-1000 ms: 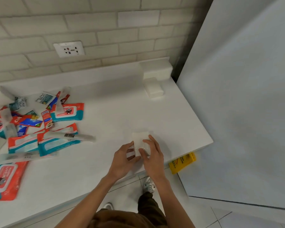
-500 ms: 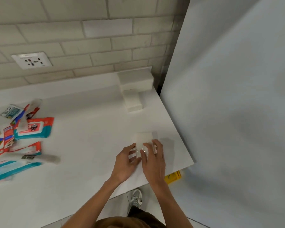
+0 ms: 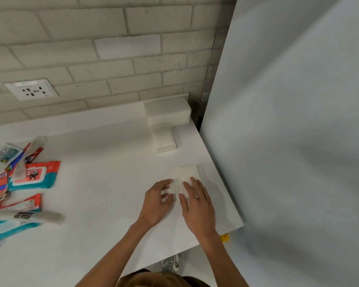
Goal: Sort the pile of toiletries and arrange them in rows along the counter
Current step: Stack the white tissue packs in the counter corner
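Resting palm-down on the smooth white bench [image 3: 104, 189], the right hand [image 3: 197, 206] lays its fingers [image 3: 195, 184], straight and a little apart, over the near end of a small white packet [image 3: 188, 172]. The packet is a flat, soft-edged rectangle in glossy clear wrap, lying near the bench's right edge; what the wrap holds cannot be made out. The left hand [image 3: 155, 204] lies just beside it on the left, its fingers [image 3: 164, 183] loosely bent and spread, holding nothing; whether their tips touch the packet cannot be told.

Farther back, against the pale brick wall [image 3: 112, 48], sits a bigger white block pack [image 3: 167, 112], and touching its front a smaller white pack [image 3: 164, 139], both with rounded corners and a slight sheen.

Well apart, at the bench's left, lies the jumbled pile of toiletries. A soft red and teal wipe pack [image 3: 33, 176] with a white flap label lies flat, with a blurred pale strip across one corner. Near it are a small printed sachet [image 3: 7, 155], more red and teal packs [image 3: 19, 204] partly stacked, and a long grey-white tube [image 3: 39, 216] across them.

A white wall socket [image 3: 31, 90] is set in the brick. A plain grey panel [image 3: 298, 121] stands along the bench's right side.
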Available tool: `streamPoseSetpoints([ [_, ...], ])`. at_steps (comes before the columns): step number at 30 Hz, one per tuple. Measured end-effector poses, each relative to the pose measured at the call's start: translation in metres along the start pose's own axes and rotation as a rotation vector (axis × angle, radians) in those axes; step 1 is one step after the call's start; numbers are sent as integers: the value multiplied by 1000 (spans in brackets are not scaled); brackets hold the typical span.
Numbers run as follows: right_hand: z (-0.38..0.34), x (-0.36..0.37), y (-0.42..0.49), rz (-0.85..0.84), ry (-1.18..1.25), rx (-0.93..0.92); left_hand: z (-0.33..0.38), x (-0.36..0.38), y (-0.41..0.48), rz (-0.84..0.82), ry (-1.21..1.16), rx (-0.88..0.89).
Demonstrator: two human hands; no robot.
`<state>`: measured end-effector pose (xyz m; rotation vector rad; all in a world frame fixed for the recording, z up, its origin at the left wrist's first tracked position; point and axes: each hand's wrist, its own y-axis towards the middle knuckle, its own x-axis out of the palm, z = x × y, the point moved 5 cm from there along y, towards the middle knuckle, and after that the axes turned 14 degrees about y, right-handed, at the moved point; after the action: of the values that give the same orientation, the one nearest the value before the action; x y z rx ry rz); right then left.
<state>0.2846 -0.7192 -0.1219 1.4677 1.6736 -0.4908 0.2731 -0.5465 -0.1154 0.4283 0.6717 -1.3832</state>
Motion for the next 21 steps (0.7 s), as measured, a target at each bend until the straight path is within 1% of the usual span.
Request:
streamPoseSetpoints([
  [5,19,6,31,16,8,30,-1,-18,35,105,70,-10],
  [10,31,17,73,16,16,16,-7,-32,73,163,133,-34],
  [16,38,28,120,-11,54,25,-6,-41,107,154,198,2],
  [21,44,38,153,-13,89,9,-9,-39,127,122,204,-32],
])
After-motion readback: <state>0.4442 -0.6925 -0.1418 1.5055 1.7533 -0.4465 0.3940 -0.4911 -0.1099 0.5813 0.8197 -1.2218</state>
